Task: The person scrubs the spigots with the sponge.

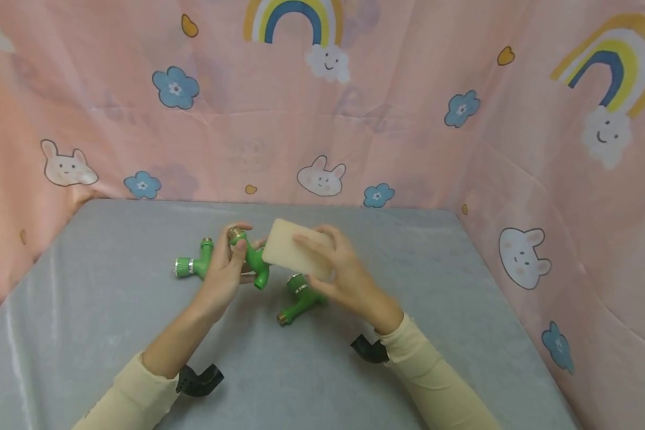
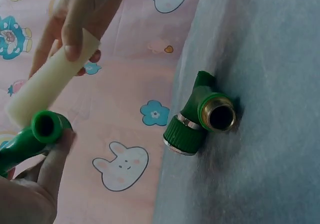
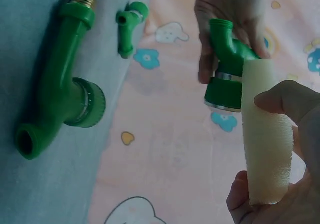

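My left hand [image 1: 221,286] holds a green plastic tap [image 1: 254,257] with a brass threaded end, raised above the table. In the right wrist view this tap [image 3: 227,59] has its ribbed knob on the lower side. My right hand [image 1: 357,286] grips a cream-coloured sponge block [image 1: 290,248] between thumb and fingers. One end of the sponge [image 3: 265,134] meets the held tap's body, though the exact contact is partly hidden. A second green tap [image 1: 185,267] lies left of my left hand. A third tap [image 1: 300,306] lies below the sponge, partly covered by my right hand.
The grey cloth-covered table [image 1: 408,382] runs back to a pink patterned curtain [image 1: 220,143], which also hangs along both sides. A black curved wrist mount [image 1: 200,380] sticks out by the left sleeve, and another black mount [image 1: 369,349] by the right sleeve.
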A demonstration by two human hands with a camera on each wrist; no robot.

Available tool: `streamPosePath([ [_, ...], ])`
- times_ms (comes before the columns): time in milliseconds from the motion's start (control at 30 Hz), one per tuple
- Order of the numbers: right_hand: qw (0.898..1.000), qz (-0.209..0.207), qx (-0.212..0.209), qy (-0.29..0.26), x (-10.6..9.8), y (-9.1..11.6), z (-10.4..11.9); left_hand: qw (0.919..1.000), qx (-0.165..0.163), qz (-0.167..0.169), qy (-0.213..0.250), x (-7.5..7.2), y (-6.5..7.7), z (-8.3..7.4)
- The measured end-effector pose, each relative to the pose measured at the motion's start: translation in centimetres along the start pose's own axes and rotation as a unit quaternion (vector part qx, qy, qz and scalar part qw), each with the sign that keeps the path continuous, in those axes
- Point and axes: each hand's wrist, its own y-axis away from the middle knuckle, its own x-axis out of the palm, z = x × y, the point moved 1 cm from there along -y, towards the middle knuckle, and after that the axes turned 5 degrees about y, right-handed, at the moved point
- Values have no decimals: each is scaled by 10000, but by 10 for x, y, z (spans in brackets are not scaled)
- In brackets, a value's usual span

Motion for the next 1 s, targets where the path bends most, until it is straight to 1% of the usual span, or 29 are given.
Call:
streamPosePath([
  [67,9999,90,124,5,1,0,0,9998,-114,111,131,1,2,0],
  [133,9996,97,245,28,-1,1,0,9986,-214,224,421,1,2,-1],
  [267,9991,138,383,107,-9,1,-1,9921,-342,571,1060,1,1,1],
  [333,9986,173,450,201,-14,2,-3,9915,-339,623,1089,0,-1,1],
  [433,9978,129,618,212,-22,3,-7,9944,-249,526,880,-3,-2,3],
  [500,9973,60,726,31,-27,5,-9,9970,-152,453,614,-4,-3,4],
  [533,9973,48,737,-44,-28,5,-9,9976,-80,473,491,-4,-3,5],
  [633,9969,242,600,-446,-25,5,-5,9970,128,760,45,-1,-3,6],
  [700,9963,431,490,-554,-19,4,-2,9947,235,980,-224,2,-2,7],
  [733,9960,525,457,-561,-16,4,-1,9937,259,1037,-330,4,-1,8],
  [800,9951,668,449,-568,-13,3,0,9934,235,1003,-511,5,0,8],
  [867,9938,783,595,-519,-14,4,-2,9943,158,896,-555,5,0,9],
  [933,9911,914,797,-556,-19,5,-6,9948,72,819,-610,5,0,9],
  [1000,9879,1020,995,-617,-27,6,-10,9949,65,789,-619,4,-1,9],
])
